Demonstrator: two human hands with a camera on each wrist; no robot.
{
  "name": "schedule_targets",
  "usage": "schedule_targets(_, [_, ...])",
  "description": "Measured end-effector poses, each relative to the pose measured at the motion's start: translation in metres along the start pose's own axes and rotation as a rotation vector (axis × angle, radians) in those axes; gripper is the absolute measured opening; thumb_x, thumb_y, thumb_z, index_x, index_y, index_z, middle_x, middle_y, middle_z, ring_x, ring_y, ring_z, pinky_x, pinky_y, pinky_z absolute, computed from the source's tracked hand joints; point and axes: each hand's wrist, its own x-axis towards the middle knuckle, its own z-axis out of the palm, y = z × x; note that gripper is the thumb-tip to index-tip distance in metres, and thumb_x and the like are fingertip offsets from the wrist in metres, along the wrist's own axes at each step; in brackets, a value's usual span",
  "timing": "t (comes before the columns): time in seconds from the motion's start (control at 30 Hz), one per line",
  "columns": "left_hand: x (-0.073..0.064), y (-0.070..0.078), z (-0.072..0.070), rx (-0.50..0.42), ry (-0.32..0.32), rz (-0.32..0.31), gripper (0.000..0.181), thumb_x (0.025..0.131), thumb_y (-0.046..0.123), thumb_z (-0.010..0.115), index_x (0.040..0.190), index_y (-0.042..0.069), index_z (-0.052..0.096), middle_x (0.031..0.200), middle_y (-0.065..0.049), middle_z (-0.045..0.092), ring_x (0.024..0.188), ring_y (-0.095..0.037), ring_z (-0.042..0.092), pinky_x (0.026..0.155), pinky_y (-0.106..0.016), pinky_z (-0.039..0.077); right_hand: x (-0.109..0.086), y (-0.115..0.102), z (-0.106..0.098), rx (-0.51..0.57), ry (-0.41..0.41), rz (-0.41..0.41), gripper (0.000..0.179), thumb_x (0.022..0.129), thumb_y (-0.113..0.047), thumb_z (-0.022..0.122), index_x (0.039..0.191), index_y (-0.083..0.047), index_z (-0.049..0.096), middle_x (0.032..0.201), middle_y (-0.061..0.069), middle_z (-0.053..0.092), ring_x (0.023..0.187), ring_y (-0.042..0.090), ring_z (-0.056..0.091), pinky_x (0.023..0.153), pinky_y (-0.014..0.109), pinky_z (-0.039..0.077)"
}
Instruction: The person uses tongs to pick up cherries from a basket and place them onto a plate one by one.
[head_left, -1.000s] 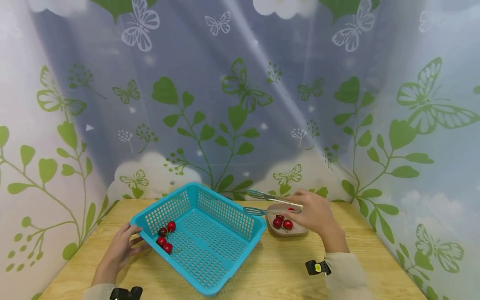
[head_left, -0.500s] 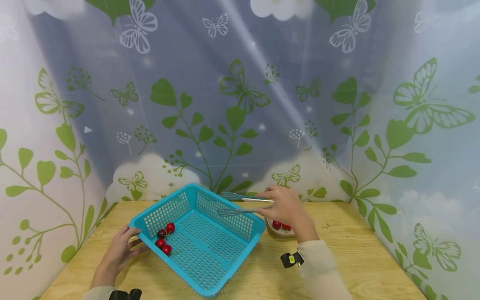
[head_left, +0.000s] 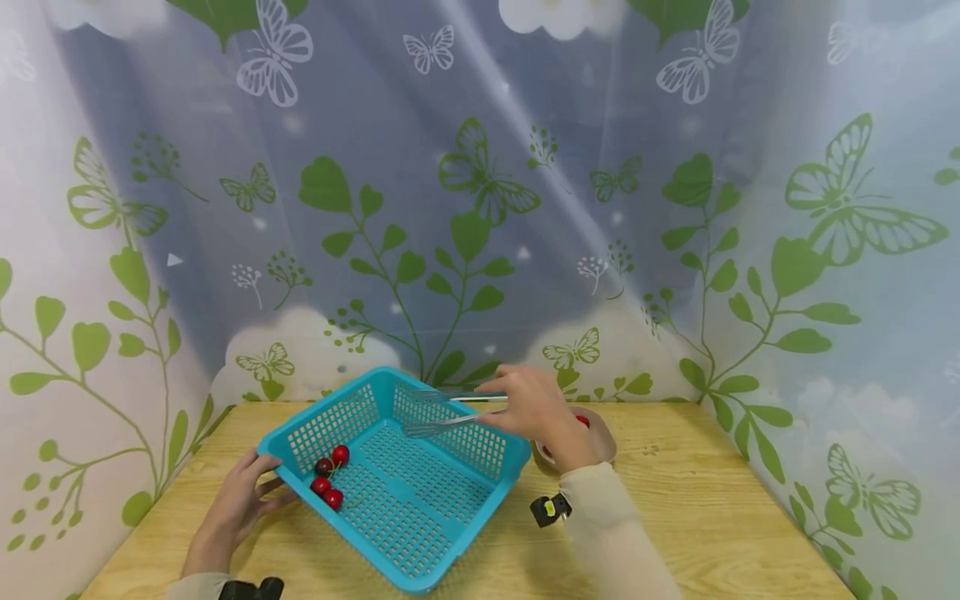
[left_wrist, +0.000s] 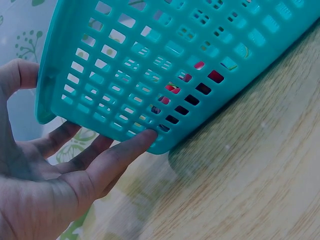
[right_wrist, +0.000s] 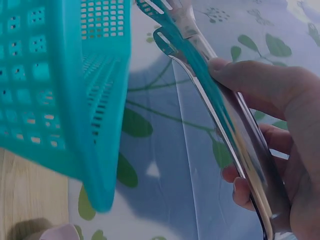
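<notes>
Right hand (head_left: 528, 408) grips silver metal tongs (right_wrist: 231, 115), likely stiff, springy; squeeze mid-arm. Left hand (head_left: 240, 498) holds the blue perforated plastic basket (head_left: 401, 486) at its left corner. Inside: 4 shiny, round red cherries (head_left: 333, 499), probably light, slippery, bruisable; pinch gently mid-body.

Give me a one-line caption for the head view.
Left hand grips a blue basket with four cherries inside; right hand holds tongs over its rim, a dish partly hidden behind that hand.

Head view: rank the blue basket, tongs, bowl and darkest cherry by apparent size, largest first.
1. Blue basket
2. Tongs and bowl, not ranked: the right hand partly covers both
3. Darkest cherry
</notes>
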Motion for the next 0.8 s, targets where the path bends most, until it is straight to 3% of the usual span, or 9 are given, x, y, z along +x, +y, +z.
schedule_targets(0.1, [0.000, 0.000, 0.001, -0.002, 0.003, 0.000, 0.064, 0.108, 0.026, 0.040, 0.163, 0.006, 0.014, 0.152, -0.023, 0.027, 0.146, -0.054, 0.033, 0.096, -0.043, 0.065, 0.005, -0.007, 0.002, 0.016, -0.026, -0.017, 0.038, 0.084, -0.046, 0.082, 0.118, -0.028, 0.079, 0.096, -0.004, 0.068, 0.062, 0.007, 0.046, 0.045, 0.018, 0.028])
schedule_targets(0.43, [0.001, 0.000, 0.001, -0.004, 0.009, -0.009, 0.064, 0.108, 0.026, 0.040, 0.163, 0.007, 0.013, 0.155, -0.024, 0.024, 0.147, -0.057, 0.029, 0.096, -0.043, 0.064, 0.021, -0.024, 0.015, 0.022, -0.034, -0.036, 0.040, 0.085, -0.049, 0.080, 0.120, -0.029, 0.078, 0.095, -0.004, 0.068, 0.060, 0.007, 0.040, 0.045, 0.018, 0.020])
schedule_targets(0.67, [0.001, 0.000, 0.001, -0.007, 0.004, -0.012, 0.064, 0.108, 0.026, 0.040, 0.163, 0.007, 0.013, 0.156, -0.024, 0.023, 0.148, -0.057, 0.028, 0.098, -0.045, 0.063, 0.032, -0.033, 0.020, 0.023, -0.074, -0.022, 0.039, 0.087, -0.049, 0.078, 0.121, -0.032, 0.077, 0.106, -0.004, 0.070, 0.069, 0.007, 0.052, 0.044, 0.017, 0.032])
schedule_targets(0.8, [0.003, 0.000, 0.000, -0.010, 0.002, -0.019, 0.065, 0.108, 0.026, 0.040, 0.164, 0.008, 0.012, 0.157, -0.025, 0.022, 0.148, -0.057, 0.028, 0.099, -0.046, 0.063, 0.038, -0.038, 0.018, 0.022, -0.093, -0.013, 0.039, 0.088, -0.050, 0.077, 0.123, -0.032, 0.077, 0.105, -0.004, 0.069, 0.068, 0.007, 0.051, 0.044, 0.019, 0.028])
